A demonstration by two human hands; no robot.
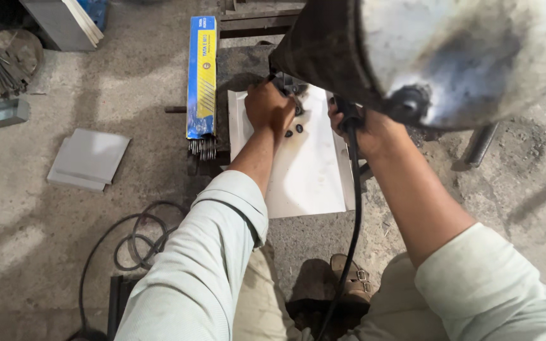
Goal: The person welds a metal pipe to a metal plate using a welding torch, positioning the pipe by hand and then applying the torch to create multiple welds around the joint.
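My left hand [268,107] is closed into a fist near the top of a white metal sheet [311,170] lying on the floor, gripping a dark piece that is mostly hidden under the mask. My right hand [355,129] grips a welding holder [346,117] with a black cable [352,215] trailing down between my legs. A grey welding mask [450,50] fills the upper right and hides the spot above both hands. A few small dark bits [293,131] lie on the sheet beside my left hand.
A blue and yellow box of welding rods [201,76] lies open left of the sheet, rod ends poking out. Grey flat tiles [90,158] sit further left. Coiled black cable [137,240] lies by my left knee. A round tray of rods [4,60] is at top left.
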